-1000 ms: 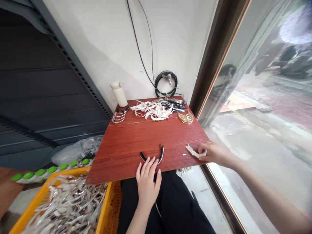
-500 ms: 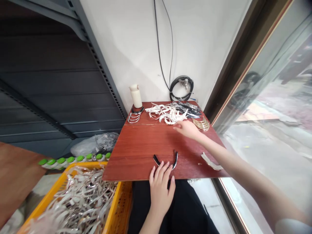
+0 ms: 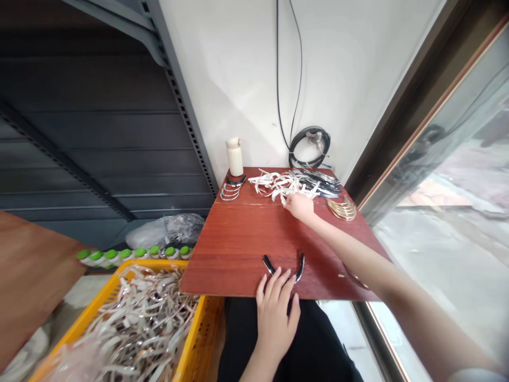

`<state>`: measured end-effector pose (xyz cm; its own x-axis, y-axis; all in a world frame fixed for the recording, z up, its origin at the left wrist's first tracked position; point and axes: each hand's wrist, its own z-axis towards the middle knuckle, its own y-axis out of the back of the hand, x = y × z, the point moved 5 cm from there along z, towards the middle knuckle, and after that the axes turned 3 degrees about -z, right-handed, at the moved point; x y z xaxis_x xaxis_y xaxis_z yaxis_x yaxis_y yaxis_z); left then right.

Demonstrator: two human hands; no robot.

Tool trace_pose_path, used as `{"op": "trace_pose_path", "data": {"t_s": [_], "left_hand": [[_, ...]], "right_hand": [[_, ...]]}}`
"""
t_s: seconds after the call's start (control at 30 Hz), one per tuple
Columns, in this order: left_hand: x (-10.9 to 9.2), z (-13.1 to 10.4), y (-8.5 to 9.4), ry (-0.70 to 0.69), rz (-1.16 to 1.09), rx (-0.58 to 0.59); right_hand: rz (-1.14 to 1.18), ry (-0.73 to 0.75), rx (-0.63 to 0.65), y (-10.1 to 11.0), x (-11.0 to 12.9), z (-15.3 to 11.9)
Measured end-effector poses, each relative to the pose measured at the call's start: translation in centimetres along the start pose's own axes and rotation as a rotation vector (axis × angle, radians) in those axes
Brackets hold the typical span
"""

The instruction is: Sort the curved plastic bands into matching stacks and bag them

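Observation:
My left hand (image 3: 276, 313) lies at the table's near edge, fingers stretched out and spread. Its fingertips rest over the middle of a black, shiny, U-shaped curved strip (image 3: 301, 267), whose two ends point away from me. Across the table reaches my right hand (image 3: 299, 206), thumb and fingers pinched at the near edge of a tangled pile of white curved strips (image 3: 274, 180). One white strip's end appears to be between the fingertips; the hand hides part of it. Behind and right of this pile lie several black strips (image 3: 324, 181). Several gold curved strips (image 3: 342, 209) lie right of the hand.
Silver curved strips (image 3: 229, 192) lie at the red-brown table's (image 3: 230, 244) back left, by a cream bottle (image 3: 234, 157). Coiled black cable (image 3: 292, 154) hangs at the wall. A yellow crate (image 3: 193, 334) full of strips and several green-capped bottles (image 3: 141, 253) stand left.
My right hand has closed in on the white pile, fingers now pinched at its edge. The left hand stays over the black strip. The whole view has shifted slightly.

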<state>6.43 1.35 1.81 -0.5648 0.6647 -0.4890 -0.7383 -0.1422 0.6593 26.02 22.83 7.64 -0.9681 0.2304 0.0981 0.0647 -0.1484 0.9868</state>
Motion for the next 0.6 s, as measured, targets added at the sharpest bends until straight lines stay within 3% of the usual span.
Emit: {"op": "trace_pose_path", "data": {"t_s": [0.2, 0.33, 0.43, 0.6], "left_hand": [[0.0, 0.0, -0.1, 0.008, -0.002, 0.011], [0.0, 0.0, -0.1, 0.016, -0.005, 0.02], [0.1, 0.0, -0.3, 0.025, 0.005, 0.032], [0.2, -0.2, -0.9, 0.002, 0.079, 0.09]], "right_hand": [[0.084, 0.224, 0.0, 1.9, -1.8, -1.3], [0.216, 0.396, -0.089, 3.3, -3.3, -3.3], [0.201, 0.363, -0.05, 2.6, -3.4, -4.0], [0.15, 0.25, 0.021, 0.3, -1.3, -3.3]]}}
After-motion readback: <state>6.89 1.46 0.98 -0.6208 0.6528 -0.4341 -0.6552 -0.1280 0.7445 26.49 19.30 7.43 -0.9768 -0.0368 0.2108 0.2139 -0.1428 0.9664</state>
